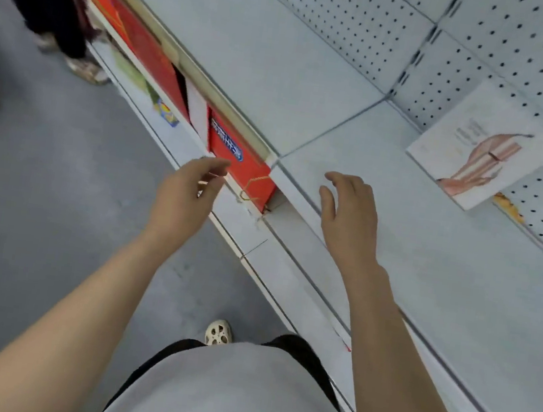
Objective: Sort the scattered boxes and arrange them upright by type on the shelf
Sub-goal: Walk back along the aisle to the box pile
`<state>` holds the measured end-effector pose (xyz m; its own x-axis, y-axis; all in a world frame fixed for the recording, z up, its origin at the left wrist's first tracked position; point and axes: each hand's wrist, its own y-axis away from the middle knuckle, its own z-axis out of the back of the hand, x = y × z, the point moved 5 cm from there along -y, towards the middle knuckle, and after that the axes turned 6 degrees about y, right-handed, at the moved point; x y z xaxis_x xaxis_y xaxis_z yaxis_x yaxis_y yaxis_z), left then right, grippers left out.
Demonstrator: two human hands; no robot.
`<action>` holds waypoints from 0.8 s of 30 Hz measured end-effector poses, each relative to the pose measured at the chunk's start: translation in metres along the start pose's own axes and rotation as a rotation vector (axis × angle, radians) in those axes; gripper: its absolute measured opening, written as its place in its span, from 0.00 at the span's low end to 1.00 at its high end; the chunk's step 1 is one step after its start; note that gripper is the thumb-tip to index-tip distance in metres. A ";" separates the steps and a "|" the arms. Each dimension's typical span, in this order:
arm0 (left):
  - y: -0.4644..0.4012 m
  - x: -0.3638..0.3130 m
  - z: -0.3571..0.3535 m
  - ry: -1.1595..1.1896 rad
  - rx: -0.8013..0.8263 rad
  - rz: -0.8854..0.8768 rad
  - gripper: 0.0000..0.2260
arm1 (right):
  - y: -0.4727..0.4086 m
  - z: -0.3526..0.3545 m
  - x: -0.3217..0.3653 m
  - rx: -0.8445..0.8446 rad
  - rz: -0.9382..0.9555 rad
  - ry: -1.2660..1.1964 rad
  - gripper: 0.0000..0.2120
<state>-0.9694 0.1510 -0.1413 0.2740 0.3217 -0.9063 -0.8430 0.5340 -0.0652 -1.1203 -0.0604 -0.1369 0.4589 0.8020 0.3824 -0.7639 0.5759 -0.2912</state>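
At the near edge of the pale shelf (330, 85), both of the person's hands are out in front and neither holds a thing. The left hand (185, 194) hovers just in front of the red box (241, 163) on the lower shelf level, fingers loosely bent, its grip spread and pinching nothing; whether the fingertips touch the box cannot be told. That red box stands upright under the shelf lip, with a blue-and-white label on its face, and more red boxes (140, 40) line up to its far left along the same level. The right hand (348, 212) hangs over the shelf's front edge, fingers relaxed and apart, grip spread too. Over on the right, far side, a white box (485, 147) with a pink picture leans tilted against the pegboard back panel (540, 68), well apart from both hands. Something orange (508, 206) peeks out just behind it, too blurred to name. Down on the grey floor (40, 192), another person's legs (48, 3) stand at the far left.
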 end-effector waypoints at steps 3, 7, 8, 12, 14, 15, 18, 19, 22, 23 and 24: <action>-0.022 0.021 0.043 -0.004 -0.061 0.043 0.12 | -0.033 -0.031 0.041 0.055 0.054 -0.023 0.14; -0.059 0.045 0.084 -0.027 -0.139 0.069 0.12 | -0.079 -0.069 0.081 0.122 0.104 -0.034 0.14; -0.070 0.052 0.092 -0.024 -0.149 0.075 0.12 | -0.091 -0.078 0.089 0.137 0.110 -0.037 0.14; -0.124 0.072 0.120 -0.046 -0.175 0.106 0.12 | -0.148 -0.112 0.115 0.139 0.119 -0.052 0.15; -0.158 0.080 0.133 -0.051 -0.184 0.106 0.12 | -0.182 -0.129 0.125 0.121 0.121 -0.054 0.15; -0.177 0.083 0.140 -0.056 -0.185 0.104 0.12 | -0.200 -0.137 0.130 0.112 0.122 -0.063 0.15; -0.238 0.087 0.161 -0.068 -0.182 0.104 0.12 | -0.261 -0.160 0.146 0.099 0.118 -0.085 0.15; -0.257 0.089 0.169 -0.070 -0.178 0.102 0.12 | -0.282 -0.167 0.152 0.094 0.111 -0.094 0.15; -0.314 0.094 0.193 -0.092 -0.169 0.090 0.12 | -0.347 -0.187 0.174 0.081 0.104 -0.113 0.15; -0.332 0.096 0.200 -0.097 -0.167 0.087 0.12 | -0.369 -0.193 0.183 0.075 0.114 -0.109 0.15; -0.350 0.099 0.208 -0.098 -0.167 0.084 0.13 | -0.390 -0.199 0.193 0.072 0.124 -0.104 0.15</action>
<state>-0.5513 0.1587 -0.1211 0.2368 0.4385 -0.8670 -0.9275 0.3678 -0.0673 -0.6436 -0.0987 -0.1244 0.3125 0.8434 0.4371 -0.8441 0.4575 -0.2795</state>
